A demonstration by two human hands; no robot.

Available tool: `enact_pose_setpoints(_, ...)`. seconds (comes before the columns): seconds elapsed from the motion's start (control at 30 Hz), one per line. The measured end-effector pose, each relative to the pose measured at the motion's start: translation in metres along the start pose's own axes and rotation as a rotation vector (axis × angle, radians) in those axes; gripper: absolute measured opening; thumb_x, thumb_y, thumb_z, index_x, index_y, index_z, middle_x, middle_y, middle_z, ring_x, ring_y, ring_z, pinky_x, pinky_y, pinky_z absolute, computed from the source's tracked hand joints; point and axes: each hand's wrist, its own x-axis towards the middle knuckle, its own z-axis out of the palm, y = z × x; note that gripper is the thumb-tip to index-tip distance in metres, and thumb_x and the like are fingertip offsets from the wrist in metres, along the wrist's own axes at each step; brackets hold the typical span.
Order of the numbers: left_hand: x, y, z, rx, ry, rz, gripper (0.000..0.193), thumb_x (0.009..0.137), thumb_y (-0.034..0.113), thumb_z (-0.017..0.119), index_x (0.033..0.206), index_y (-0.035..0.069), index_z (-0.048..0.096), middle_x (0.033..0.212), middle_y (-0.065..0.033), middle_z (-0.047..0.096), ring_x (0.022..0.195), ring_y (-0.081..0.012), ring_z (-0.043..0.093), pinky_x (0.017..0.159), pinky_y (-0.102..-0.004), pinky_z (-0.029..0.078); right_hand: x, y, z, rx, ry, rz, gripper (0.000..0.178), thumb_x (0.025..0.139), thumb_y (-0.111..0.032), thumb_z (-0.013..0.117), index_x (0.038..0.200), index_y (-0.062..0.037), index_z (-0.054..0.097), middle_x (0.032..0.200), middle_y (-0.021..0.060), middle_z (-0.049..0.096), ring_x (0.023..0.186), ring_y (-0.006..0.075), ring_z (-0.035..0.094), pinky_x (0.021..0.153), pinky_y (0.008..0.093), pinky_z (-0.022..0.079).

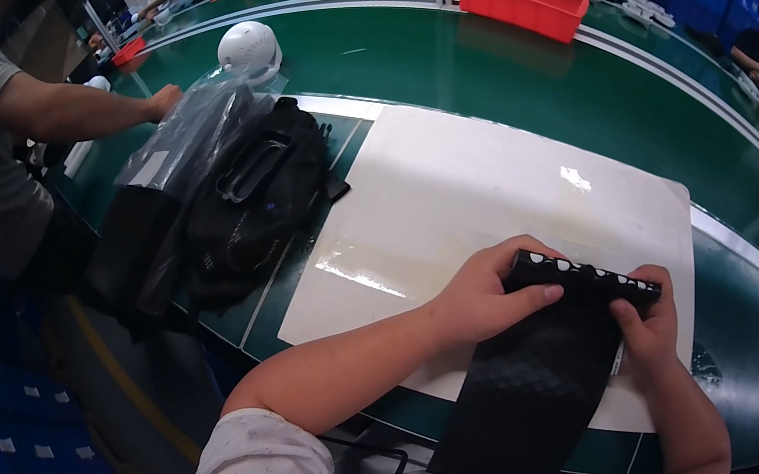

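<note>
Pinching the left end of one black sheet [537, 382] between thumb and fingers, the left hand [497, 297] in the head view is over the near part of one white board [491, 177]. The right hand [653, 321] pinches the other end of the same folded edge, which bears one row of white spots. The sheet hangs past the board's near edge. Left of the board lies one black bag [256, 198]; beyond the board stand one white helmet [248, 49] and one long red bin [522, 6].
</note>
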Motion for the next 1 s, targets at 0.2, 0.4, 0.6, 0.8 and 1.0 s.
enact_pose_setpoints(0.2,-0.0012,0.0037,-0.0022,-0.019,-0.011,0.012,0.025,0.078,0.007,0.059,0.101,0.004,0.051,0.092,-0.0056,0.056,0.088,-0.0117,0.053,0.08,-0.0251,0.042,-0.0003,-0.0006,0.0022,0.033,0.009,0.031,0.035,0.077,-0.007,0.062,0.103,-0.0051,0.038,0.085,0.0045,0.048,0.076,0.01,0.048,0.07,0.0222,0.041)
enact_pose_setpoints(0.4,-0.0012,0.006,-0.0012,0.038,0.008,-0.026,0.025,0.077,0.007,0.06,0.101,0.005,0.051,0.093,-0.0057,0.056,0.089,-0.0121,0.053,0.08,-0.0254,0.042,-0.0004,0.0022,-0.0008,-0.001,0.007,-0.02,0.035,0.076,-0.006,0.061,0.103,-0.005,0.039,0.087,0.0051,0.047,0.079,0.0104,0.047,0.072,0.0234,0.041)
enact_pose_setpoints(0.6,-0.0016,0.0061,-0.0009,0.05,0.031,-0.051,0.026,0.077,0.007,0.061,0.101,0.005,0.051,0.093,-0.0059,0.056,0.089,-0.013,0.053,0.08,-0.0259,0.042,0.0,0.0018,-0.0012,0.033,-0.023,0.001,0.036,0.076,-0.004,0.061,0.103,-0.005,0.039,0.089,0.0051,0.046,0.08,0.0109,0.047,0.072,0.0236,0.04)
enact_pose_setpoints(0.8,-0.0012,0.0073,-0.0002,0.058,0.03,-0.046,0.026,0.077,0.006,0.06,0.101,0.005,0.051,0.093,-0.0061,0.056,0.089,-0.0132,0.053,0.079,-0.0261,0.043,0.0001,0.002,-0.0022,0.018,-0.041,-0.01,0.036,0.076,-0.004,0.061,0.104,-0.0053,0.038,0.092,0.0056,0.046,0.082,0.0115,0.047,0.073,0.0241,0.041)
enact_pose_setpoints(1.0,-0.0012,0.0063,0.0002,-0.02,0.012,-0.046,0.025,0.078,0.005,0.059,0.101,0.005,0.05,0.094,-0.0068,0.056,0.09,-0.0131,0.053,0.08,-0.0261,0.043,-0.001,0.0025,-0.001,0.033,-0.024,0.004,0.037,0.076,-0.004,0.061,0.104,-0.0046,0.038,0.09,0.0058,0.046,0.08,0.0115,0.048,0.072,0.0239,0.042)
